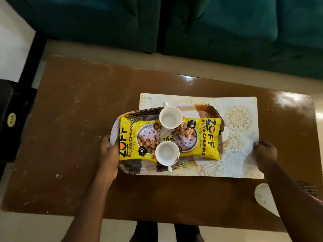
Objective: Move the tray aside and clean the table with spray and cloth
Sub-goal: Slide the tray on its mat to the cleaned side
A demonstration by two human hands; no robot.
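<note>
Tray [206, 109] loaded with two white cups [170, 117] and two yellow snack packets [208, 138] sits partly on a pale patterned mat [241, 119] on a scuffed brown table [70, 119], its long axis running left to right between the person's arms. The left hand [109, 151] is clamped on the tray's left end, fingers curled under the rim. The right hand [264, 152] is closed on the right edge of the mat, well apart from the tray's right end, which no hand holds. The first step, moving the tray aside, appears to be in hand; spray and cloth are not in view. With only one end gripped, the next move likely calls for a level, steady slide or lift, since the upright cups stand loose on the packets and could tip.
</note>
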